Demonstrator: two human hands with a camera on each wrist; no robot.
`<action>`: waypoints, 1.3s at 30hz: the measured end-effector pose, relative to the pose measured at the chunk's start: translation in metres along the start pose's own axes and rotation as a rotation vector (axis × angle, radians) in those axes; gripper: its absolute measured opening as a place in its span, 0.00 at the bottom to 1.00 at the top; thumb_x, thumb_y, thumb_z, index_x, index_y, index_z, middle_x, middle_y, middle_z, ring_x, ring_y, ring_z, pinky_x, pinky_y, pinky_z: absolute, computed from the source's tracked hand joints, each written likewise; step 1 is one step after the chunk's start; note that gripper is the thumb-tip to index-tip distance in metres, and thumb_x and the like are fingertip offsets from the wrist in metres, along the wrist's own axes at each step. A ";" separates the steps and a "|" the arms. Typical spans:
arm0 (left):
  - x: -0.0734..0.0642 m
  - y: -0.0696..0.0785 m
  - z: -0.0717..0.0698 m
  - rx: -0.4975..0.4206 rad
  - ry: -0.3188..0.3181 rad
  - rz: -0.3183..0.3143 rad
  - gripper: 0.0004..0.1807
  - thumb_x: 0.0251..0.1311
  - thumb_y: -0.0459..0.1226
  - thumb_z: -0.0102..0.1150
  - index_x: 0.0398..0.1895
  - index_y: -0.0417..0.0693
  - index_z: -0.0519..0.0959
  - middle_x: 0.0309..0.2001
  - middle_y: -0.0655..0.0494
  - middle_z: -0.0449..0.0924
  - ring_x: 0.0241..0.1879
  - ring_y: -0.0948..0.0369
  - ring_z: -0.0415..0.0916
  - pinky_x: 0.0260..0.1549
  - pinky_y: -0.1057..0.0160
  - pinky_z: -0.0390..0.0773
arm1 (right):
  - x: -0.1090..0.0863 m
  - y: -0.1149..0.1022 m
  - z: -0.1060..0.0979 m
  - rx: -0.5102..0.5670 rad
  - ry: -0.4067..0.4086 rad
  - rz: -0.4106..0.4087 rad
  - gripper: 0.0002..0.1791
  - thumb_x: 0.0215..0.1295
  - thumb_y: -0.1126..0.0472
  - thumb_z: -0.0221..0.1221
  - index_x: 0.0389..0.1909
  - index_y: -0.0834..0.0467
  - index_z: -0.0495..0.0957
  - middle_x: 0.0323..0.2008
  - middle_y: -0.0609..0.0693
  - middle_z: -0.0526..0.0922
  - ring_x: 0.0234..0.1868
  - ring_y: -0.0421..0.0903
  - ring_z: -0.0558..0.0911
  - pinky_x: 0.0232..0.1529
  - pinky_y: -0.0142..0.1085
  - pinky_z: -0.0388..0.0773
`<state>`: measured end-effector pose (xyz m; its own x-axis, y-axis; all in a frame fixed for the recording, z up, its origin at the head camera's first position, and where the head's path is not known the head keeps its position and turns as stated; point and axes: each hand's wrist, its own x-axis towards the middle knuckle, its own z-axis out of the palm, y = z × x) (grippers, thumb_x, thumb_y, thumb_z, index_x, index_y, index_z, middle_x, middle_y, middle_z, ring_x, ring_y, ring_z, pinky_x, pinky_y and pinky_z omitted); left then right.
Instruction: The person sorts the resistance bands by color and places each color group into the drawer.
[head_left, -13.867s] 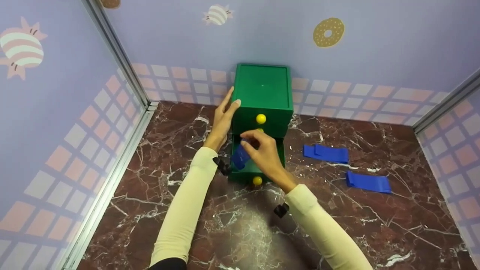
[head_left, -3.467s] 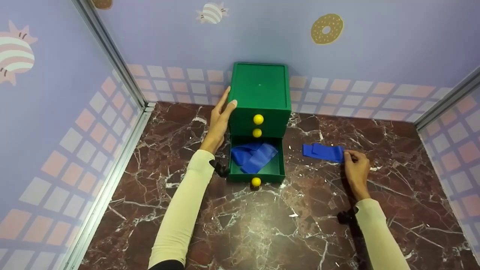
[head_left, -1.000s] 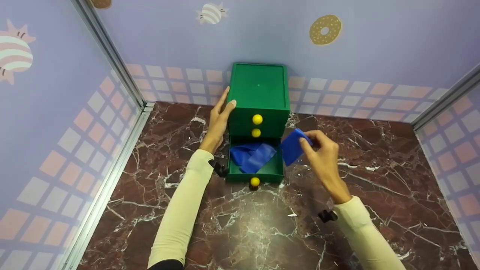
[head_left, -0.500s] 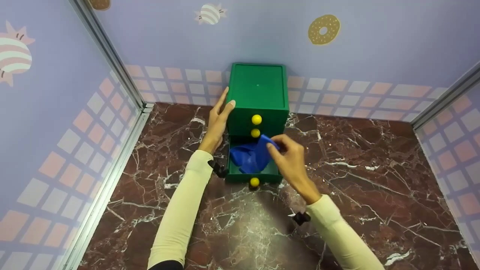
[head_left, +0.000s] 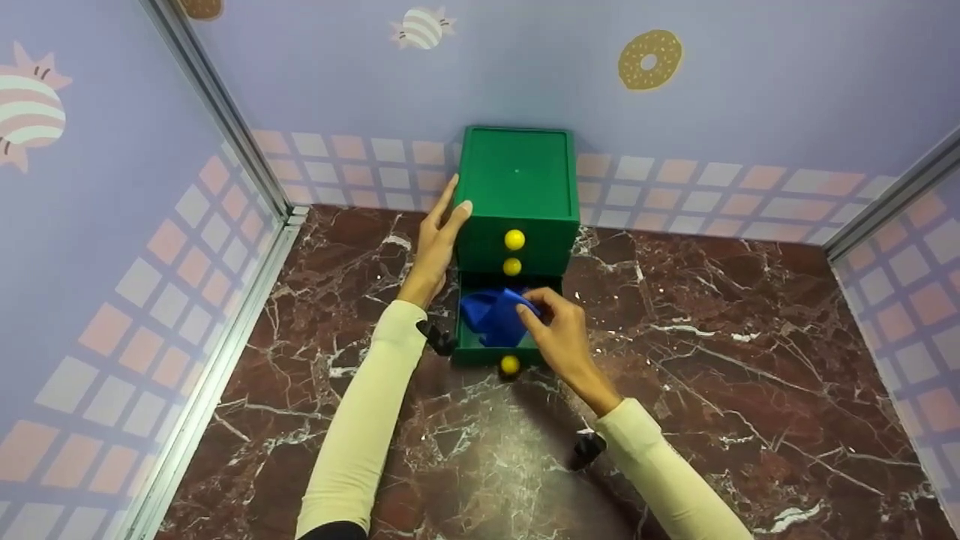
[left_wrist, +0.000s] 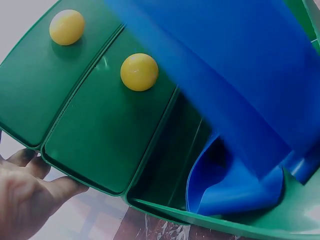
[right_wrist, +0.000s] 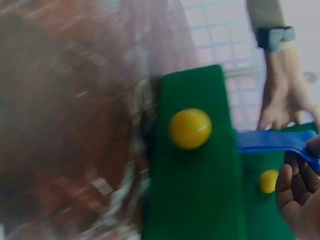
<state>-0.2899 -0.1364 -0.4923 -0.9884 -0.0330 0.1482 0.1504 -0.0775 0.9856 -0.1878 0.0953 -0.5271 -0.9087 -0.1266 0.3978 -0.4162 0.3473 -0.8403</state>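
Observation:
A green drawer cabinet (head_left: 517, 172) stands against the back wall, its bottom drawer (head_left: 480, 355) pulled out. My left hand (head_left: 435, 255) rests along the cabinet's left side, thumb on the top front edge; its fingers (left_wrist: 65, 188) also touch that side in the left wrist view. Over the drawer, my right hand (head_left: 561, 330) pinches a flat blue folded band (head_left: 504, 316) by its upper end between thumb and fingers. Other blue bands (head_left: 475, 306) lie in the drawer, partly hidden beneath it; one curled blue loop (left_wrist: 240, 195) shows in the left wrist view.
Yellow ball knobs (head_left: 514, 240) mark the two closed upper drawers, and another yellow knob (head_left: 510, 364) sticks out from the open drawer's front. The brown marbled tabletop (head_left: 712, 420) spreads around the cabinet, bounded by patterned walls (head_left: 757, 112).
Two blue bands lay on the table at the right earlier; one was later in the drawer. My right hand has lifted the last one and carried it left over the drawer. My left hand stays put.

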 end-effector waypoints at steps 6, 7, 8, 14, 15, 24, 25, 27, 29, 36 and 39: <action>0.002 -0.002 0.000 -0.008 0.015 0.000 0.37 0.78 0.57 0.61 0.87 0.75 0.63 0.88 0.66 0.56 0.87 0.57 0.50 0.84 0.47 0.54 | -0.008 0.028 -0.005 -0.087 0.058 0.038 0.03 0.69 0.70 0.72 0.41 0.65 0.89 0.33 0.53 0.89 0.31 0.44 0.81 0.33 0.29 0.76; 0.002 -0.002 0.000 -0.008 0.012 -0.001 0.38 0.78 0.57 0.61 0.88 0.75 0.63 0.88 0.66 0.55 0.87 0.57 0.50 0.84 0.47 0.54 | -0.009 0.032 -0.006 -0.101 0.066 0.045 0.04 0.69 0.70 0.72 0.42 0.65 0.89 0.33 0.54 0.90 0.31 0.44 0.82 0.34 0.29 0.76; 0.002 -0.002 0.000 -0.009 0.011 -0.002 0.38 0.78 0.57 0.61 0.88 0.74 0.62 0.88 0.65 0.55 0.87 0.57 0.49 0.84 0.47 0.54 | -0.011 0.035 -0.007 -0.114 0.074 0.048 0.04 0.69 0.70 0.72 0.42 0.65 0.89 0.33 0.54 0.90 0.31 0.45 0.82 0.34 0.30 0.76; 0.002 -0.002 0.001 -0.017 0.010 0.002 0.38 0.78 0.56 0.61 0.88 0.74 0.63 0.88 0.65 0.55 0.87 0.58 0.49 0.84 0.48 0.53 | -0.017 0.045 -0.012 -0.190 0.099 0.015 0.08 0.68 0.70 0.73 0.46 0.65 0.89 0.38 0.57 0.92 0.37 0.51 0.87 0.41 0.40 0.82; 0.002 -0.002 0.001 -0.018 0.011 0.002 0.37 0.78 0.56 0.61 0.87 0.74 0.63 0.88 0.65 0.55 0.87 0.58 0.49 0.84 0.48 0.53 | -0.018 0.046 -0.012 -0.203 0.102 0.002 0.08 0.68 0.70 0.73 0.46 0.65 0.90 0.40 0.58 0.92 0.39 0.52 0.87 0.43 0.43 0.83; 0.001 0.000 0.001 -0.029 0.016 -0.001 0.39 0.78 0.55 0.62 0.88 0.69 0.63 0.88 0.64 0.56 0.87 0.58 0.49 0.84 0.48 0.52 | -0.024 0.051 -0.020 -0.228 0.130 -0.063 0.09 0.67 0.72 0.72 0.46 0.66 0.90 0.44 0.58 0.91 0.47 0.57 0.85 0.50 0.48 0.84; 0.001 0.000 0.001 -0.027 0.016 -0.002 0.39 0.78 0.55 0.62 0.88 0.70 0.63 0.88 0.64 0.56 0.87 0.58 0.49 0.84 0.47 0.53 | -0.025 0.051 -0.021 -0.227 0.134 -0.065 0.08 0.67 0.73 0.72 0.46 0.65 0.90 0.44 0.58 0.91 0.47 0.57 0.85 0.50 0.47 0.84; 0.001 -0.001 0.000 -0.024 0.018 -0.001 0.39 0.78 0.55 0.62 0.88 0.70 0.63 0.88 0.64 0.56 0.87 0.58 0.49 0.84 0.47 0.53 | -0.029 0.052 -0.023 -0.228 0.145 -0.077 0.08 0.67 0.73 0.72 0.45 0.65 0.90 0.43 0.57 0.91 0.45 0.57 0.85 0.49 0.46 0.84; 0.002 -0.002 0.001 -0.022 0.021 0.002 0.39 0.77 0.55 0.63 0.88 0.70 0.63 0.88 0.64 0.56 0.87 0.58 0.49 0.84 0.47 0.53 | -0.032 0.051 -0.025 -0.223 0.152 -0.094 0.08 0.66 0.73 0.72 0.45 0.65 0.90 0.43 0.57 0.91 0.45 0.58 0.85 0.48 0.48 0.84; 0.003 -0.003 0.002 -0.020 0.030 0.009 0.38 0.78 0.54 0.62 0.88 0.71 0.64 0.88 0.63 0.57 0.87 0.57 0.51 0.84 0.48 0.55 | -0.049 0.047 -0.029 -0.198 0.184 -0.133 0.09 0.65 0.75 0.71 0.44 0.63 0.90 0.42 0.56 0.91 0.43 0.56 0.84 0.46 0.48 0.83; 0.002 -0.002 0.002 -0.021 0.024 0.012 0.37 0.79 0.54 0.62 0.88 0.72 0.64 0.88 0.64 0.56 0.87 0.58 0.50 0.84 0.49 0.55 | -0.057 0.044 -0.029 -0.189 0.185 -0.130 0.09 0.65 0.75 0.71 0.44 0.63 0.90 0.42 0.55 0.91 0.43 0.56 0.84 0.46 0.48 0.81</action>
<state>-0.2923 -0.1348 -0.4938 -0.9858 -0.0575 0.1578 0.1629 -0.0977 0.9818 -0.1533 0.1448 -0.5766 -0.8198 -0.0159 0.5724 -0.4995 0.5085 -0.7014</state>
